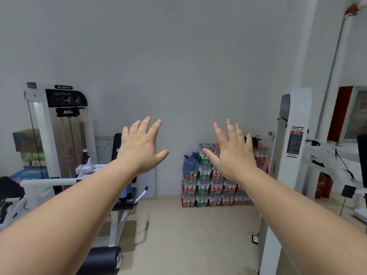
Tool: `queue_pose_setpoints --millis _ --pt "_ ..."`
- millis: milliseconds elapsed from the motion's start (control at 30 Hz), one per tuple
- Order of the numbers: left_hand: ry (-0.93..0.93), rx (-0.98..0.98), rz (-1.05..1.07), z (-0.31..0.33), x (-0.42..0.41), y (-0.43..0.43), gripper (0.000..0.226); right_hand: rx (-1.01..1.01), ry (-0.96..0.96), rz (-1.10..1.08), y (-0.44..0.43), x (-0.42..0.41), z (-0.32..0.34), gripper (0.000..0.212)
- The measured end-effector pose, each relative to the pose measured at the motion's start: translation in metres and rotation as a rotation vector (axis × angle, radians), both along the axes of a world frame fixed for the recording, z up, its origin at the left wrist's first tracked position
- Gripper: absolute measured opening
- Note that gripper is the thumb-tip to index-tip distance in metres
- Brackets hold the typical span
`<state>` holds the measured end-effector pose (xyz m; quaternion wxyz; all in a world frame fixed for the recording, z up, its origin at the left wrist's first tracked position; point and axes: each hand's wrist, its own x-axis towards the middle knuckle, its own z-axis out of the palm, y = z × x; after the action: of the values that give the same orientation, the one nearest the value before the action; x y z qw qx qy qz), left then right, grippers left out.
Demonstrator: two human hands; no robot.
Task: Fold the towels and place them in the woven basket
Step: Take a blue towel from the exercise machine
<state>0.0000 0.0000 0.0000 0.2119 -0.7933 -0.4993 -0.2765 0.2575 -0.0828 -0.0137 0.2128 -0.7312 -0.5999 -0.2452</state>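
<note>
- Nearest the viewer, well in front of and left of the stack of bottled-water packs [204, 187], the black padded roller [103, 259] of a gym bench sits at the bottom edge.
- Two bare forearms reach forward over the pale floor [188, 235] toward that stack.
- Up in the air left of the stack, the left hand [139, 149] shows its back, fingers straight and spread, holding nothing.
- Directly in front of the stack's upper packs, the right hand [232, 153] is likewise fanned flat and holds nothing.
- Well left of the stack stands a white leg-extension machine [59, 126]. Just right of the stack is another white machine upright [288, 145], with red fire extinguishers [323, 185] beyond it.
- Over the stack's left shoulder hangs a blue cloth [189, 165]; whether it is a towel cannot be told.
- Behind the stack is a plain grey wall [178, 56].
- No recognisable towels and no woven basket are in view, so their place cannot be told.
- Judged from the task alone, towels should be light, soft, limp and unbreakable. The likely best hold is a pinch at two corners of one edge so the cloth hangs flat. Once folded, support it from beneath with both palms.
</note>
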Motion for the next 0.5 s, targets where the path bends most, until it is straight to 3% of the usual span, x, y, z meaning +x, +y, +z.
queue_pose_setpoints --millis 233,500 --pt "0.025 -0.008 -0.001 -0.024 0.004 0.049 0.092 -0.030 0.001 0.015 0.043 0.011 -0.025 0.083" --pt "-0.009 -0.020 -0.029 -0.053 0.006 0.169 0.091 -0.057 0.010 0.033 0.160 0.003 -0.045 0.082"
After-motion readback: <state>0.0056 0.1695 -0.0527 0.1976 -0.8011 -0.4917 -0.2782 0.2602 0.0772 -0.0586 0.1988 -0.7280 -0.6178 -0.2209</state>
